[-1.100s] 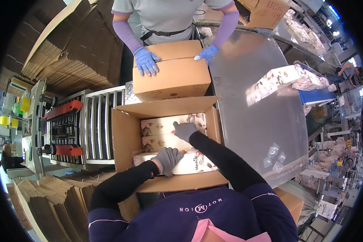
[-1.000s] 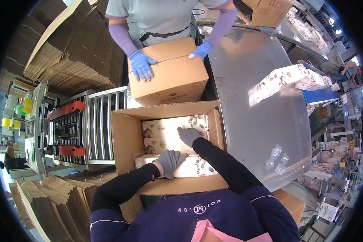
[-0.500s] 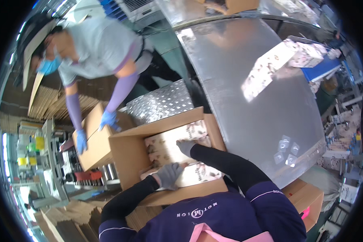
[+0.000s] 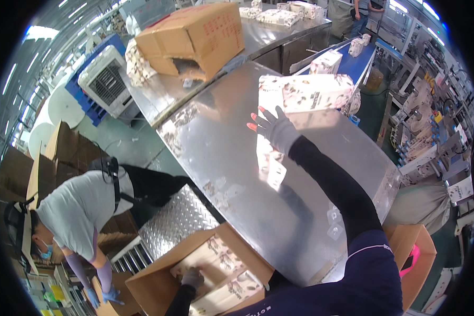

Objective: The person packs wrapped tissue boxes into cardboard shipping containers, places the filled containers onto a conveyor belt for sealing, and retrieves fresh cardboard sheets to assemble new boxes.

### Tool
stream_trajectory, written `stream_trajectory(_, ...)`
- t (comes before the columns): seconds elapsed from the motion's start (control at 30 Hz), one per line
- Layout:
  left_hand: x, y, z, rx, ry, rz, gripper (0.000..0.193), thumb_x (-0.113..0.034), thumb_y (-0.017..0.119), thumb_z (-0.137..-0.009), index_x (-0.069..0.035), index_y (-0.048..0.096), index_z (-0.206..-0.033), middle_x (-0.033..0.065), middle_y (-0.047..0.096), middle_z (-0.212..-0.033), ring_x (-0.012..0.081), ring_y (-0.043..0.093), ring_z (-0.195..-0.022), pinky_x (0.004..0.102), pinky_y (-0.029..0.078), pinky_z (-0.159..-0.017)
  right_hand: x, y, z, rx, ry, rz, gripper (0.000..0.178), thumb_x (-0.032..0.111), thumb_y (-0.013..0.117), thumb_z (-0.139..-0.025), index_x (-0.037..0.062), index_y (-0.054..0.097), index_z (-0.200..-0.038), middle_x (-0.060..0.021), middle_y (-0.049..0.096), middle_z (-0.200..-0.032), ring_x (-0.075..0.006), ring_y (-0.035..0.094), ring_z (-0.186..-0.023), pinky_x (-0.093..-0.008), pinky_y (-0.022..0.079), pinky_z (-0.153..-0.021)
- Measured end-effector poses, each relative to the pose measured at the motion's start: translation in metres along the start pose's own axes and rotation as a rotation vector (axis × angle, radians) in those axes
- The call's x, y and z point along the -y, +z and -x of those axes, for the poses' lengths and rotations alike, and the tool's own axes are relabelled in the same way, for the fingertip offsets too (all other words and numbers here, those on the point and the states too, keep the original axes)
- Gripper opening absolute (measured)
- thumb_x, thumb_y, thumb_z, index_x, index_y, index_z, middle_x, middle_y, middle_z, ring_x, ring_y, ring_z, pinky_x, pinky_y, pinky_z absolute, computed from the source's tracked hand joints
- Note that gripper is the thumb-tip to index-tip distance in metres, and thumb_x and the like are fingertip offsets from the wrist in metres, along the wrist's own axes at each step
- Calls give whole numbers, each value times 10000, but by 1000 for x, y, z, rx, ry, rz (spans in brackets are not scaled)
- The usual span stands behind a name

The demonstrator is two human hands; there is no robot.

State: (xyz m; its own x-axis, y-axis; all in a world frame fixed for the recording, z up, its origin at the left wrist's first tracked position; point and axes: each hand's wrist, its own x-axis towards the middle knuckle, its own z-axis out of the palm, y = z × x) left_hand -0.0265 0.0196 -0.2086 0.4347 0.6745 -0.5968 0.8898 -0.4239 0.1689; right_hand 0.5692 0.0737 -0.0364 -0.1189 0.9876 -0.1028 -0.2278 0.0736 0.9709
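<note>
- right hand (image 4: 279, 130): grey glove, fingers spread wide above the metal table (image 4: 210, 152); some tips poke out of the glove fabric.
- flower-printed pack (image 4: 321, 95): just beyond the right fingertips and off to their right, lying on the tabletop. whether the fingers touch it, cannot tell.
- bright patterned patch (image 4: 272, 171): right below the right palm; pack or glare, cannot tell.
- left hand (image 4: 192, 278): grey glove, well apart from the right, down inside the open carton (image 4: 150, 287). fingers look bent and close together, over the packs; too small to tell whether they pinch anything.
- packed packs (image 4: 221, 258): flower-printed, side by side under the left fingers and to their right, cardboard walls around them.
- clear plastic pieces (image 4: 334, 230): on the table, nearer the person than the right fingers, beside the right sleeve (image 4: 342, 184).
- blue conveyor (image 4: 361, 60): beyond the right fingers, to their right; a smaller pack (image 4: 325, 62) at its near end.
- big carton (image 4: 195, 42): beyond the right fingers, to their left, red print on its side, a hole low down.
- co-worker (image 4: 89, 203): to the left of the left fingers, bent over, blue-gloved hands at another carton (image 4: 120, 282).
- tread plate (image 4: 179, 224): beyond the left fingers, between co-worker and table.
</note>
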Motion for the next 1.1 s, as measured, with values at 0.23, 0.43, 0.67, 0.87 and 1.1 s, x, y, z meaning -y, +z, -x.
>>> stream_trajectory(0.23,-191,-179,21,-184,331,260,470,-285,703,-802,-104,615,-1226,130,673,-1116,323,659,-728,450,524,-704,11,21,-64,-330,-86,-1601,208,277,571,-862,180,691,-1001,-99,675,-1062,-321,684,-887,-637,365,-977)
stream_trajectory(0.43,-320,-243,-97,-717,345,-284,1328,-552,853,-590,103,125,-1487,238,448,-1231,348,514,-1051,445,427,-893,4,48,-39,-428,426,-1572,286,358,602,-785,130,628,-956,-116,632,-944,-299,631,-852,-507,487,-760)
stream_trajectory(0.67,-359,-234,-120,-544,242,-272,1209,-532,841,-587,64,258,-1463,164,521,-1115,310,552,-982,412,467,-831,72,260,24,550,747,-1463,658,578,712,-647,116,627,-1108,-111,622,-1095,-258,585,-1024,-431,464,-843)
stream_trajectory(0.87,-373,-247,-122,-499,220,-247,1022,-494,831,-620,46,398,-1372,163,537,-1123,316,558,-1034,405,470,-887,46,168,-3,574,713,-1880,937,627,741,-617,89,508,-1348,-120,562,-1257,-275,496,-1222,-501,396,-972)
stream_trajectory(1.1,-357,-249,-123,-415,318,-229,1119,-479,834,-624,54,285,-1440,186,520,-1202,337,553,-1105,396,475,-933,60,132,97,462,640,-1648,992,400,746,-646,227,309,-1520,-126,458,-1367,-310,432,-1291,-502,317,-1081)
